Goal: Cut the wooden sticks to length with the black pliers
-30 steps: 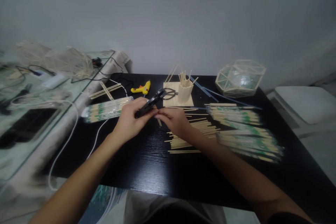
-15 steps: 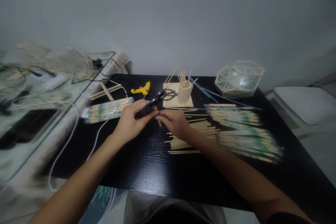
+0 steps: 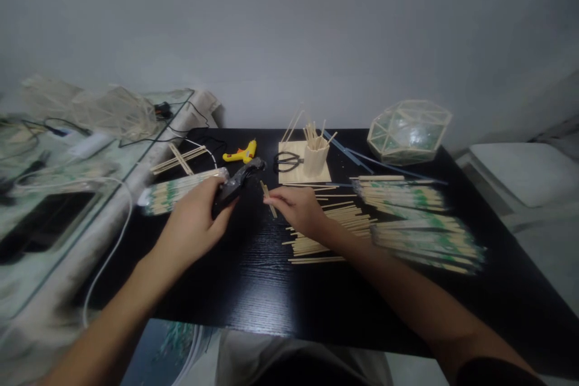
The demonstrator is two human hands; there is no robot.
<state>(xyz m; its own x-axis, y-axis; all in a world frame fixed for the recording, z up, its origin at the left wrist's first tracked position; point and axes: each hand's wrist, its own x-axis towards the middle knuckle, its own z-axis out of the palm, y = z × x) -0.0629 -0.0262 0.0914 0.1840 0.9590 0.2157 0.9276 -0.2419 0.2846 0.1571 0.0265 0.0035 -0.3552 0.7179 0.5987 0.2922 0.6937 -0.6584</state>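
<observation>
My left hand (image 3: 192, 214) is wrapped round a black hand tool (image 3: 239, 181) with a blurred, curved head; its exact kind cannot be made out. To the right of it, my right hand (image 3: 296, 208) pinches a small bundle of short wooden sticks (image 3: 270, 200) between thumb and fingers, above the black table (image 3: 253, 277). The tool and the sticks are apart. Beside and partly under my right forearm lies a spread of loose wooden sticks (image 3: 337, 232). Black-handled scissors (image 3: 287, 161) rest on a square wooden board (image 3: 292, 178) beyond my hands.
A stick-sided cup (image 3: 315, 161) full of sticks stands on the board. Behind the tool lies a yellow glue gun (image 3: 242, 152). Packaged sticks (image 3: 425, 241) sit at right, another pack (image 3: 158, 196) at left. A faceted stick frame (image 3: 409, 132) stands back right; a white cable (image 3: 129, 217) hangs at left.
My left hand has drawn the black tool left, away from my right hand, and the tool has turned. The short sticks in my right hand show more plainly; that hand has barely moved.
</observation>
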